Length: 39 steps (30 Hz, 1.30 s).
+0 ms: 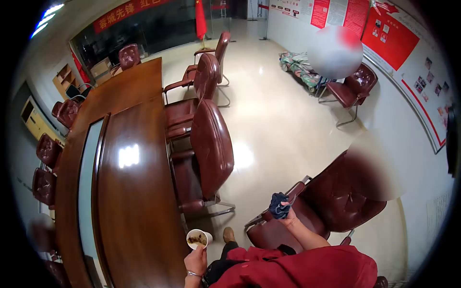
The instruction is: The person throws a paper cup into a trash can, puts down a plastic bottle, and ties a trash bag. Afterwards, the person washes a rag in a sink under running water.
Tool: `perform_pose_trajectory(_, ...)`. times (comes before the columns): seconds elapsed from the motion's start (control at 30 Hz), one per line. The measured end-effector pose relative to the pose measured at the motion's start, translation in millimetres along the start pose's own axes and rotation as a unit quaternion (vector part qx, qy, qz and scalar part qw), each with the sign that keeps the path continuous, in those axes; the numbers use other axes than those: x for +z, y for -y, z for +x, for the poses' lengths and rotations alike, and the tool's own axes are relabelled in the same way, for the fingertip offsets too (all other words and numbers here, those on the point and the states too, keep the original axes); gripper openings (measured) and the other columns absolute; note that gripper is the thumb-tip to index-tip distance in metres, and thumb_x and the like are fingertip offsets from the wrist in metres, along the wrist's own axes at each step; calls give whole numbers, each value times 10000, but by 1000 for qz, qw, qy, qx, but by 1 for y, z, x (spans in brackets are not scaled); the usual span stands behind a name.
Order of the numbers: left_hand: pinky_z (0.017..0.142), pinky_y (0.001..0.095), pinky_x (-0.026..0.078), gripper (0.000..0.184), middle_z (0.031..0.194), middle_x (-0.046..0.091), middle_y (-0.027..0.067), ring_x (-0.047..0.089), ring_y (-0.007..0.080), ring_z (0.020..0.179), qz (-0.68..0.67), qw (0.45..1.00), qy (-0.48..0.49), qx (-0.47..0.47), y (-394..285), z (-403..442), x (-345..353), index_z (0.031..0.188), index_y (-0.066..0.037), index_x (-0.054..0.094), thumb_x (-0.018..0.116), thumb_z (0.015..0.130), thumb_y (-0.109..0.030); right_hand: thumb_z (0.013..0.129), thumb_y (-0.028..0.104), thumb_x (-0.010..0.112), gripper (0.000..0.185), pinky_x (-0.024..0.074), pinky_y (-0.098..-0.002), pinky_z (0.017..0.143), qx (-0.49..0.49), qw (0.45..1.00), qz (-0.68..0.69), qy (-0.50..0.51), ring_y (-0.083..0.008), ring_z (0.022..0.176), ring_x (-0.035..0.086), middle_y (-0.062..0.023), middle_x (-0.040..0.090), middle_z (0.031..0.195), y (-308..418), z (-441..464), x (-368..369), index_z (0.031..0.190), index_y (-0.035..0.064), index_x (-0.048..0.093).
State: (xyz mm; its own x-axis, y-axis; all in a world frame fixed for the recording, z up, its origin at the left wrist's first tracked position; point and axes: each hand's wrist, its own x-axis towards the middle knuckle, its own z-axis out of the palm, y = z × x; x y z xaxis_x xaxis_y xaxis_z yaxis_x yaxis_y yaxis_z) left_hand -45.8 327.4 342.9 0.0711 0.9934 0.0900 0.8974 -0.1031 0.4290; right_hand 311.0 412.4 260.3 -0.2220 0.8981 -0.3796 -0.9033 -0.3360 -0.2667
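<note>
A white paper cup (208, 238) with brown and dark bits inside is gripped by my left hand (196, 260), which wears a bracelet at the wrist. It is held beside the near right edge of the long table. My right hand (289, 215) is closed around a crumpled dark blue cloth (278, 206), above the front of a brown leather armchair (288, 223). Part of the fingers is hidden behind the cloth.
A long polished wooden table (139, 192) runs along the left, with several leather chairs (211, 149) at its right side. Another chair (353, 86) and a camouflage-patterned bundle (300, 67) stand by the right wall. A red flag (200, 21) is at the back.
</note>
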Motion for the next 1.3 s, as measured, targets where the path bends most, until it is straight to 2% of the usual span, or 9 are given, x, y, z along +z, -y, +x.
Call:
perform_pose_trajectory(0.3, 440, 364, 393, 70, 552, 504, 86, 513, 257, 491, -6, 996, -23, 90, 3, 109, -34, 792, -123, 504, 524, 760, -182, 662, 107, 566, 337, 442, -285, 740, -160, 985, 55, -27, -173, 814, 526, -29, 537, 883, 31, 40, 60, 991, 99, 496)
perform_pose_trajectory(0.4, 451, 364, 395, 88, 556, 499, 88, 511, 257, 504, 9, 994, -37, 103, -1, 136, -47, 813, -115, 504, 519, 765, -186, 642, 108, 578, 259, 420, -233, 580, -172, 983, 69, 18, -131, 646, 488, 4, 501, 758, 45, 60, 76, 888, 111, 496)
perform_pose_trajectory(0.43, 447, 367, 390, 73, 553, 492, 96, 508, 267, 505, -12, 993, -55, 106, -3, 145, -51, 805, -109, 509, 521, 764, -168, 665, 97, 565, 275, 435, -267, 708, -180, 978, 92, 54, -164, 746, 512, -34, 521, 811, 51, 69, 77, 928, 73, 492)
perform_pose_trajectory(0.5, 446, 371, 383, 57, 548, 482, 105, 501, 277, 503, -29, 993, -60, 92, -7, 162, -56, 785, -95, 510, 524, 761, -144, 661, 85, 564, 278, 424, -245, 671, -181, 971, 141, 68, -153, 722, 489, -21, 500, 804, 64, 89, 93, 927, 83, 483)
perform_pose_trajectory(0.53, 445, 373, 376, 43, 547, 474, 116, 494, 287, 497, -39, 993, -65, 89, -14, 171, -60, 782, -83, 518, 525, 758, -118, 658, 83, 564, 276, 416, -239, 649, -147, 958, 136, 206, -149, 703, 475, -15, 486, 797, 74, 102, 100, 922, 91, 482)
perform_pose_trajectory(0.63, 444, 373, 372, 46, 554, 477, 123, 489, 292, 493, -79, 987, -100, 97, -29, 200, -58, 798, -77, 524, 522, 759, -101, 657, 81, 566, 260, 428, -229, 650, -175, 975, 126, 49, -131, 732, 494, -9, 501, 809, 99, 129, 130, 906, 101, 493)
perform_pose_trajectory(0.83, 475, 387, 365, 290, 570, 472, 133, 475, 313, 527, -50, 989, -128, 63, -85, 273, -52, 849, -70, 545, 490, 586, 37, 692, 77, 542, 392, 411, -272, 808, -134, 973, 97, 161, -165, 907, 494, -28, 504, 996, 183, 227, 156, 1075, 103, 460)
perform_pose_trajectory(1.1, 465, 386, 346, 166, 578, 468, 138, 464, 318, 514, -26, 990, -137, -9, -176, 378, -14, 859, -38, 539, 521, 696, -14, 660, 106, 561, 302, 419, -216, 703, 2, 990, 32, 134, -111, 767, 478, 12, 481, 848, 310, 349, 164, 948, 120, 469)
perform_pose_trajectory(1.3, 479, 379, 361, 177, 607, 491, 148, 481, 319, 535, -25, 994, -104, -7, -222, 451, 6, 875, -39, 542, 522, 701, -7, 686, 84, 541, 368, 433, -218, 704, -44, 991, 70, 107, -139, 822, 494, -22, 483, 914, 362, 387, 170, 1038, 89, 433)
